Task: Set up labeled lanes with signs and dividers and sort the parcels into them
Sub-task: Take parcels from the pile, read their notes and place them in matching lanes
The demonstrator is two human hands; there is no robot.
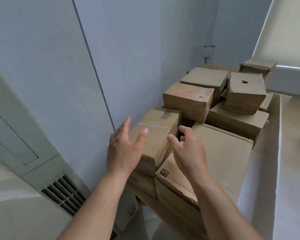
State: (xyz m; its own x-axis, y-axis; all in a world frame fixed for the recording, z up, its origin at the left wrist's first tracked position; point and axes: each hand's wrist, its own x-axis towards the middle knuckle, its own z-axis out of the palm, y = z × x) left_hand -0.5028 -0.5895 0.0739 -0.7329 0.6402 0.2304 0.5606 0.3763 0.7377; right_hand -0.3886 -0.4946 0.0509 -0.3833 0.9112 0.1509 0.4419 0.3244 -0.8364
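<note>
Both hands reach toward the nearest cardboard parcel [154,135], a long narrow box with a barcode printed at its far end, lying at the near left of a heap of parcels against the blue-grey wall [128,49]. The left hand [123,149] has straight, spread fingers along the box's left side, thumb over its top; whether the palm touches the cardboard is hidden. The right hand [187,149] hovers at the box's right edge, fingers loosely bent, holding nothing. Beneath lies a large flat carton [220,153] with a label reading 5. A box with red scrawl [189,101], illegible, sits behind. A punctured box [244,92] stands farther back.
</note>
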